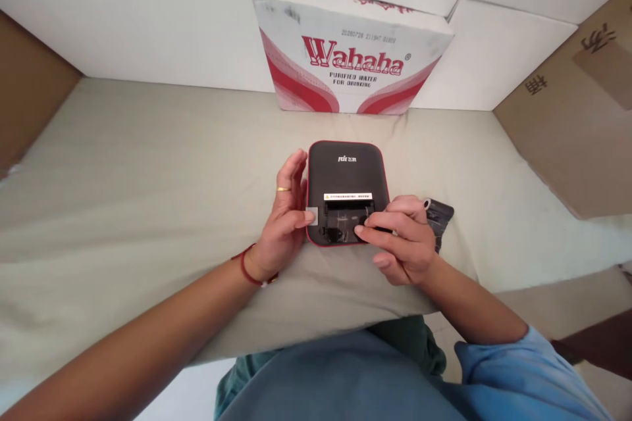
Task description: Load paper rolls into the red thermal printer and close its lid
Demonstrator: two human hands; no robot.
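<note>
A small black device with a red rim [344,174] lies flat on a beige cloth [148,210], its near end showing an open compartment below a white warning strip. My left hand [284,223] rests against the device's left edge, fingers stretched upward, thumb near a small grey tab. My right hand [402,237] lies over the near right corner, fingers curled, fingertips pressing into the open compartment. A black cover piece [441,218] lies just behind my right hand.
A white and red Wahaha water carton [350,46] stands at the back, against white boxes. A brown cardboard sheet [567,125] leans at the right and another at the far left [24,99]. The cloth's front edge drops off near my lap.
</note>
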